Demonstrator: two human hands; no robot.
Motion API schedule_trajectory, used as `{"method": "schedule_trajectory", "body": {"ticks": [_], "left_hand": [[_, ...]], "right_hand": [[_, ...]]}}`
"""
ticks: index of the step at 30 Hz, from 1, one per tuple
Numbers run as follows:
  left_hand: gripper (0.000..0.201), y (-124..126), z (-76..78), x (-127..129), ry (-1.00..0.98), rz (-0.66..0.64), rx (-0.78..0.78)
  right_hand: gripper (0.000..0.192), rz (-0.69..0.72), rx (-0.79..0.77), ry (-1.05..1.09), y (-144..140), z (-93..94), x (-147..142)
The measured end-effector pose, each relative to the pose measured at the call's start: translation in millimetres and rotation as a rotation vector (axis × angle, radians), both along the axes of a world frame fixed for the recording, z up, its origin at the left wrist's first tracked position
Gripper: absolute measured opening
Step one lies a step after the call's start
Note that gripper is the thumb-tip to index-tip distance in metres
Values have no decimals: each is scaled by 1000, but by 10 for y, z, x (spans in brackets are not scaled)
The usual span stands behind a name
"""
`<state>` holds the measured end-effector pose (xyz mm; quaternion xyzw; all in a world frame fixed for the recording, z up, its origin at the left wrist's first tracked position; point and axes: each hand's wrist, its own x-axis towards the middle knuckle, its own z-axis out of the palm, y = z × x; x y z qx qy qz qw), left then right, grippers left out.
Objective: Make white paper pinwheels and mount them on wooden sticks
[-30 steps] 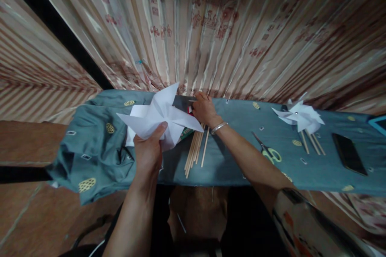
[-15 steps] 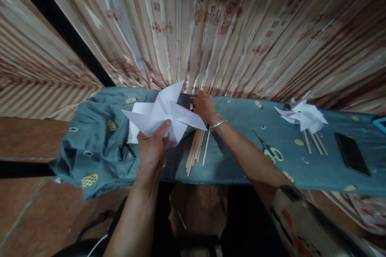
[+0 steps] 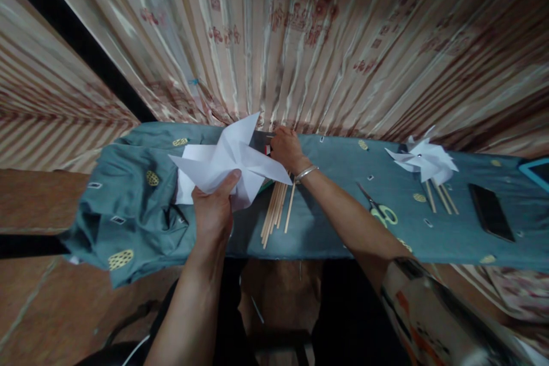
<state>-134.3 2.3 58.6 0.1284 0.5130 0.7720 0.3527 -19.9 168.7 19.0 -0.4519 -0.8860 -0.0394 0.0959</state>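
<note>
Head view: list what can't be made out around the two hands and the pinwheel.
- What the right hand touches: its own fingers and the paper pinwheel hide it.
- Small red-and-dark item beside that hand: too small, mostly covered.
- White sheet: largely behind the pinwheel and left hand.
- Upper ends of the wooden sticks: under the pinwheel and right wrist.

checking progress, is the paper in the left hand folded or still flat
Folded: the paper in the left hand forms a pinwheel, with pointed vanes spreading from its centre.
</note>
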Motion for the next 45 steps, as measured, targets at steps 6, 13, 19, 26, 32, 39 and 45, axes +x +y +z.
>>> {"method": "schedule_trajectory", "body": {"ticks": [6, 13, 19, 26, 32, 39, 45], "left_hand": [[38, 9, 1, 5, -9, 1, 1], [34, 9, 15, 11, -12, 2, 16], [36, 1, 26, -1, -6, 2, -2], [35, 2, -4, 3, 20, -4, -8], [35, -11, 29, 9, 19, 5, -18], [30, -6, 47, 48, 24, -32, 2], [28, 41, 29, 170, 31, -38, 12]], "right_hand": [[22, 7, -9, -20, 52, -36, -34], [23, 5, -26, -39, 18, -17, -20], [28, 84, 25, -9, -9, -123, 68], [31, 66, 46, 180, -80, -151, 134], [23, -60, -10, 455, -117, -178, 241], [21, -170, -432, 1095, -430, -185, 558], [18, -230, -837, 1554, -747, -171, 915]]}}
